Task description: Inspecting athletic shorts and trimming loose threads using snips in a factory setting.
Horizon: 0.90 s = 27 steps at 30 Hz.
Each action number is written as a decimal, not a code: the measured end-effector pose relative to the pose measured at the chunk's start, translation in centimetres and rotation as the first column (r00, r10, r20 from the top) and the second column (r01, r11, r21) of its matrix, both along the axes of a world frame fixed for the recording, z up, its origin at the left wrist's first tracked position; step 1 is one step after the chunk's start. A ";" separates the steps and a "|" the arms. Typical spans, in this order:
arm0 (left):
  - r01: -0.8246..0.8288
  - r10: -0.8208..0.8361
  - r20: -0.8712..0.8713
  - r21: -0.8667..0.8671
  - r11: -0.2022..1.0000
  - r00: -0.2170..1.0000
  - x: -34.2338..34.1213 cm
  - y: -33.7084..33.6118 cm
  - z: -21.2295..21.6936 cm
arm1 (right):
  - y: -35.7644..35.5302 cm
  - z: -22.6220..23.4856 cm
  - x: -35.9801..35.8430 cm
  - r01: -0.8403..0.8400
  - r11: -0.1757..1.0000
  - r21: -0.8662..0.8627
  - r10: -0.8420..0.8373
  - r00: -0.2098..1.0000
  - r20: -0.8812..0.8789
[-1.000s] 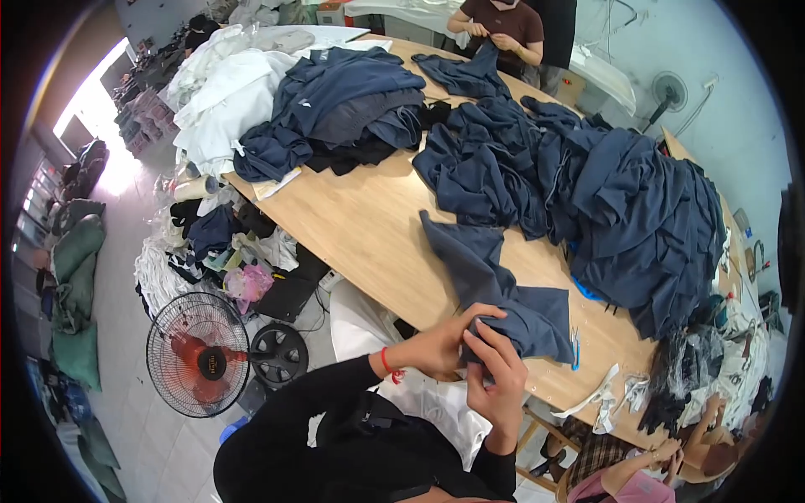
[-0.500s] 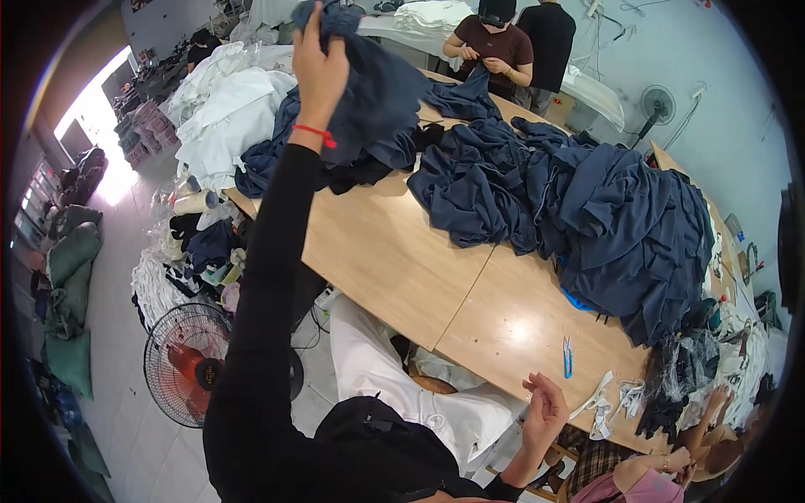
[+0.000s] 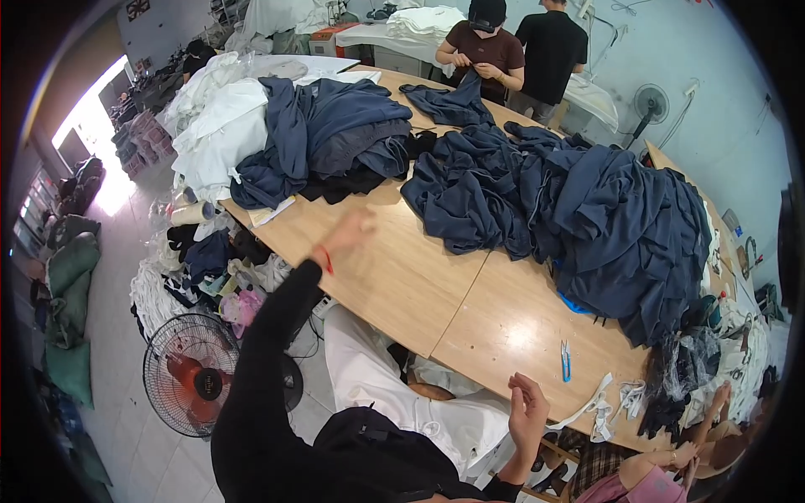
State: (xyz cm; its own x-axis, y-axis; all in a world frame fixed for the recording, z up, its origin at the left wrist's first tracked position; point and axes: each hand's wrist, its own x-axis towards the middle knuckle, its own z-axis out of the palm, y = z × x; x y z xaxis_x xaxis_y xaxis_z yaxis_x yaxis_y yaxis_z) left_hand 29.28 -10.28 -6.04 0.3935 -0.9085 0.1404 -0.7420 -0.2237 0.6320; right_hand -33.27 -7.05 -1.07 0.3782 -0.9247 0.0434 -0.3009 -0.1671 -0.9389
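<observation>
Just ahead of our left hand [image 3: 348,235] lies the navy pile [image 3: 335,130], white clothes [image 3: 222,117] against its left side. The heap [image 3: 629,239] bars much of the desk [image 3: 411,285] ahead of our right hand [image 3: 527,411]. White strips [image 3: 600,412] lie just right of the right hand; the snips [image 3: 566,365] rest ahead and slightly right, near but apart from it. A fan [image 3: 193,377] stands on the floor, behind and left of the left hand.

The left hand blurs; we cannot tell whether its fingers are apart or together. The right hand is loosely bent, unclenched. The heap partly hides a blue thing [image 3: 575,304].

The snips' long axis runs away from us, blades toward the heap.
</observation>
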 end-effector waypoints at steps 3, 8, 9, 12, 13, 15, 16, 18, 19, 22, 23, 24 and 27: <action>0.210 -0.232 -0.132 -0.164 0.964 0.964 -10.6 3.6 2.4 | -0.8 -2.3 0.0 -0.130 0.979 -0.154 0.081 0.954 -0.289; 0.292 -0.319 0.032 -0.496 0.818 0.947 -19.2 9.8 19.6 | -1.8 -7.5 3.4 -0.290 0.955 -0.062 0.185 0.746 -0.640; 0.381 -0.413 0.123 -0.677 0.630 0.902 -20.2 10.6 23.2 | -1.7 -8.2 4.2 -0.297 0.954 -0.050 0.178 0.690 -0.701; 0.362 -0.805 0.015 -0.898 0.250 0.594 -24.4 16.5 31.3 | -1.3 -8.8 5.1 -0.302 0.952 -0.049 0.151 0.604 -0.782; 0.355 -0.893 0.024 -0.922 0.154 0.449 -25.1 17.7 32.9 | -1.2 -8.8 5.2 -0.302 0.951 -0.066 0.132 0.590 -0.797; 0.367 -0.965 0.057 -0.929 0.042 0.255 -26.1 19.0 34.2 | -1.1 -8.5 5.3 -0.302 0.950 -0.082 0.121 0.597 -0.793; 0.369 -0.980 0.065 -0.929 0.010 0.189 -26.4 19.2 34.3 | -1.0 -8.4 5.3 -0.297 0.951 -0.084 0.117 0.599 -0.792; 0.375 -0.992 0.069 -0.927 -0.024 0.107 -26.7 19.4 34.5 | -1.0 -8.2 5.3 -0.298 0.951 -0.086 0.118 0.603 -0.789; 0.377 -0.995 0.073 -0.926 -0.041 0.071 -26.9 19.3 34.6 | -1.1 -8.2 5.3 -0.296 0.952 -0.078 0.120 0.596 -0.794; 0.393 -0.997 0.076 -0.917 -0.070 -0.002 -27.1 19.3 35.0 | -1.1 -8.3 5.2 -0.298 0.951 -0.084 0.117 0.596 -0.794; 0.396 -0.997 0.070 -0.916 -0.072 -0.019 -27.4 19.5 35.1 | -1.0 -8.3 5.2 -0.301 0.949 -0.094 0.113 0.605 -0.788; 0.402 -0.997 0.071 -0.912 -0.080 -0.036 -27.4 19.6 35.3 | -1.0 -8.4 5.2 -0.301 0.948 -0.102 0.107 0.605 -0.789; 0.420 -0.993 0.063 -0.902 -0.099 -0.100 -27.5 20.3 35.4 | -1.0 -8.4 5.2 -0.301 0.947 -0.115 0.097 0.608 -0.788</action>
State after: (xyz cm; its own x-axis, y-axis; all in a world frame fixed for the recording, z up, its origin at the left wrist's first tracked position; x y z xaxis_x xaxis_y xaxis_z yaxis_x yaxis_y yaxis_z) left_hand 1.77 10.01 29.32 -0.2945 -0.3098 0.9041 0.5501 0.7186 0.4254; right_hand -28.07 -8.06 -9.44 0.5399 -0.8253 -0.1657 -0.8227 -0.4758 -0.3112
